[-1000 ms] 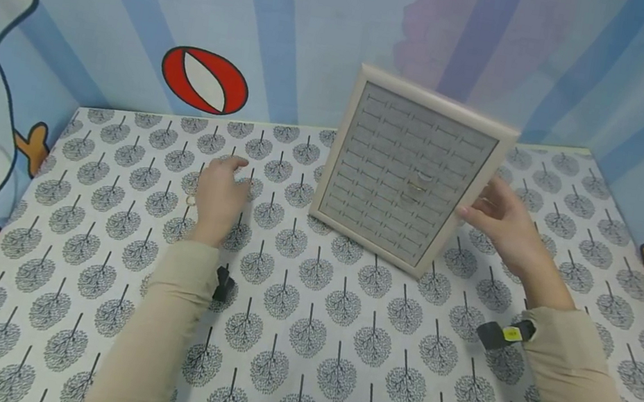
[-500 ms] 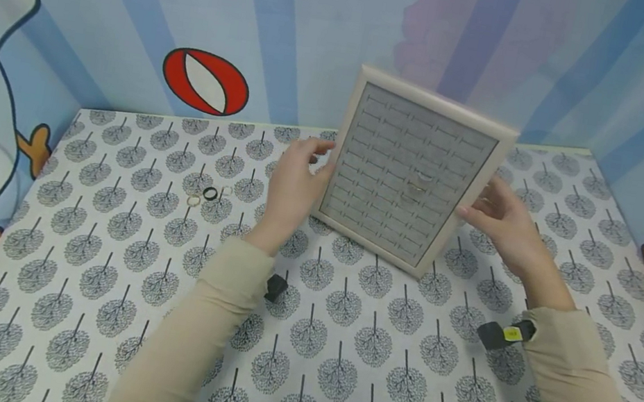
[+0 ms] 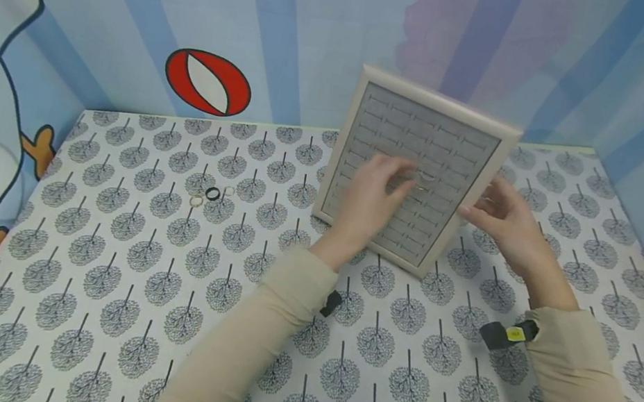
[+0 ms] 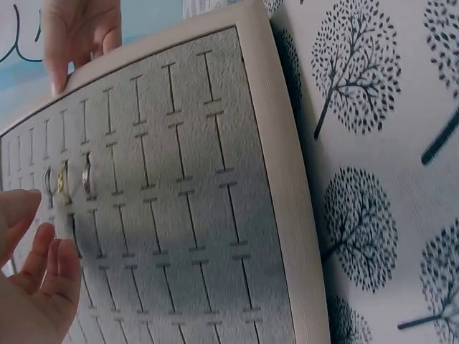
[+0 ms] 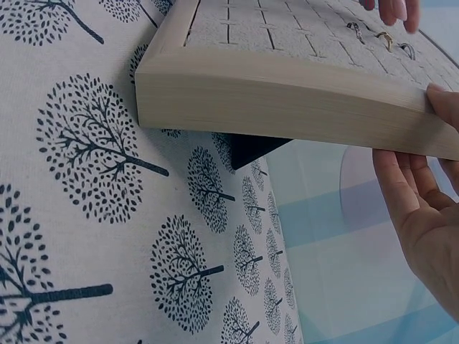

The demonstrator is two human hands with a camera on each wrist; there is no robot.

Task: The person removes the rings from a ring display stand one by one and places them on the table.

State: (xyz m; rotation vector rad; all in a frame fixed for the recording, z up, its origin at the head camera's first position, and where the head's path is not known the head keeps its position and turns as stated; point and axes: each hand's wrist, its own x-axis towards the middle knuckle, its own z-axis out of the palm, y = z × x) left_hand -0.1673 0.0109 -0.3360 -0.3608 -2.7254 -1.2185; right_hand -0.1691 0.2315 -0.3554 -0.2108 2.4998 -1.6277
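Note:
A cream-framed ring display board point(image 3: 397, 84), with a grey slotted face, leans back on the patterned tablecloth. My right hand point(image 3: 505, 223) grips its right edge, thumb on the front and fingers behind, as the right wrist view shows. Several rows of slots run across the face. Three rings sit in them, one of them a gold-coloured ring point(image 4: 62, 180), plainest in the left wrist view. My left hand point(image 3: 369, 198) is in front of the board, fingers bent loosely with a gap between thumb and forefinger, fingertips close to those rings. Nothing shows between them.
Left of the board, a black ring point(image 3: 212, 193), a gold-toned ring point(image 3: 196, 201) and a pale ring point(image 3: 228, 191) lie on the tablecloth point(image 3: 148, 342) with tree prints. A dark support point(image 5: 254, 149) shows beneath the board. A cartoon-printed backdrop point(image 3: 302, 8) rises behind.
My left hand has moved right, from beside the loose rings, past the board's left edge, to in front of its face. My right hand and the board have stayed put.

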